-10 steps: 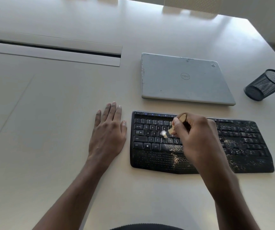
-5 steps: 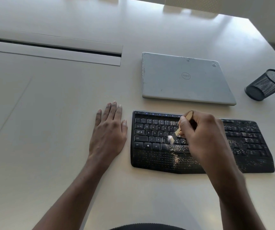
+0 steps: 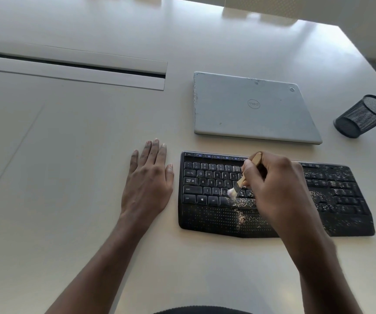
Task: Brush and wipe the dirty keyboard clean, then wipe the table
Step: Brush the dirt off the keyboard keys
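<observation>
A black keyboard (image 3: 207,214) with a palm rest lies on the pale table (image 3: 80,155). Light crumbs speckle its middle, its palm rest and its right half; the left keys look cleaner. My right hand (image 3: 277,189) is closed around a small wooden-handled brush (image 3: 242,180), its white bristles touching the lower key rows near the space bar. My left hand (image 3: 148,180) rests flat on the table just left of the keyboard, fingers apart, holding nothing.
A closed grey laptop (image 3: 250,107) lies just behind the keyboard. A black mesh pen cup (image 3: 363,116) lies tipped at the far right. A long cable slot with a lid (image 3: 73,69) runs across the table at the back left.
My right hand has slid the brush down and a little right across the keys, toward the space bar. More crumbs lie on the palm rest. The left hand has stayed put.
</observation>
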### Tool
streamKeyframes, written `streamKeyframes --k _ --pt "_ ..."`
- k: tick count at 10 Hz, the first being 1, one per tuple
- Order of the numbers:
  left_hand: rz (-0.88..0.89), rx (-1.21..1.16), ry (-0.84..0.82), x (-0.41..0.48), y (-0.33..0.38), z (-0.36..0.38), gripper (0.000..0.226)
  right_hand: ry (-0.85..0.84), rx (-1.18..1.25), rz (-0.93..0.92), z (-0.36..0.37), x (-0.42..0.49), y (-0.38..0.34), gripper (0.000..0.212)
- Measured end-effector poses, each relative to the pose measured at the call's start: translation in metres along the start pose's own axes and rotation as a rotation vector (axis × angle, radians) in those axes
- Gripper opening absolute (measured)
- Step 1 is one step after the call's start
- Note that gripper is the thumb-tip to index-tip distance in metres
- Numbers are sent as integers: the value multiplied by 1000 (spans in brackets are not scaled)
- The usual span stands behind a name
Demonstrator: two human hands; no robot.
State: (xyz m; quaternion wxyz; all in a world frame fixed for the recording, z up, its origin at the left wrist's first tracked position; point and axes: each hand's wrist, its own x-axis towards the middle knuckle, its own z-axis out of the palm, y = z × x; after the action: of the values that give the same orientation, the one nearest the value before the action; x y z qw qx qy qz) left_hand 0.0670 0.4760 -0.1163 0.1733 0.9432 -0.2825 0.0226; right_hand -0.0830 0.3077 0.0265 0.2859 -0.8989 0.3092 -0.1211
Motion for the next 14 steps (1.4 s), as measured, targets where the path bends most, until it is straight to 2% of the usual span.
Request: streamKeyframes --k 2,3,5,7,8,9,10,11,12,14 --pt "1 -3 -9 0 0 -2 65 67 3 -32 5 4 0 29" --pt "2 -5 -4 0 0 -2 64 -3 -15 -16 2 2 4 29" --pt "1 -12 -4 -1 0 -3 65 13 84 -96 3 -6 -8 24" --pt "1 -20 -6 0 1 -3 64 -94 0 -70 11 -9 -3 29" --pt "1 -17 -6 -1 0 -3 59 -2 58 -88 6 -10 -3 31" --pt "0 -19 -4 -1 0 -3 59 12 80 -90 8 -10 -4 30" --pt "-1 -21 -4 -1 1 -3 59 -76 24 -69 7 -12 -1 30" --pt "-3 -26 -1 -1 1 -3 59 -54 42 -62 2 -14 0 30" --pt "-4 -25 -2 0 1 -4 59 38 59 -71 1 -15 1 29" --pt "-5 -23 -5 0 0 -4 59 -33 25 -42 0 -17 4 30"
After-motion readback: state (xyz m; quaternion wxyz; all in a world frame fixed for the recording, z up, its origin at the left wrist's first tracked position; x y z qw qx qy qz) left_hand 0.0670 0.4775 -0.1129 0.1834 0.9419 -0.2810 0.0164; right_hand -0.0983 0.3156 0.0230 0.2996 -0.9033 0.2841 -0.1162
